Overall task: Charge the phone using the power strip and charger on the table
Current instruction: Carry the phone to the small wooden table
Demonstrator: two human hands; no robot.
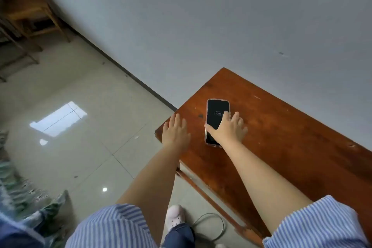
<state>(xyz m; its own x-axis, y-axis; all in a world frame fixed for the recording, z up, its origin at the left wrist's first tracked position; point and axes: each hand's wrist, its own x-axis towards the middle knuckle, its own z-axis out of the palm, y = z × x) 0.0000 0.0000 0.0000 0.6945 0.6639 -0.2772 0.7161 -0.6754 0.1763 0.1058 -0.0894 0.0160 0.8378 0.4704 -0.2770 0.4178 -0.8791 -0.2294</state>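
A black phone (216, 112) in a clear case lies face up on the brown wooden table (281, 127), its dark screen showing the time. My right hand (229, 129) rests on the phone's lower half, thumb along its left edge and fingers spread over its right side. Flat on the table's left corner lies my left hand (175, 131), fingers apart and holding nothing. No power strip or charger shows on the table. A thin grey cable (213, 225) loops on the floor under the table's near edge.
A grey wall runs behind the table. Pale shiny floor tiles (80, 127) spread to the left. A wooden chair (30, 10) stands at the far top left. Green patterned fabric (20, 187) lies at the lower left. My foot in a white shoe (175, 215) stands by the table.
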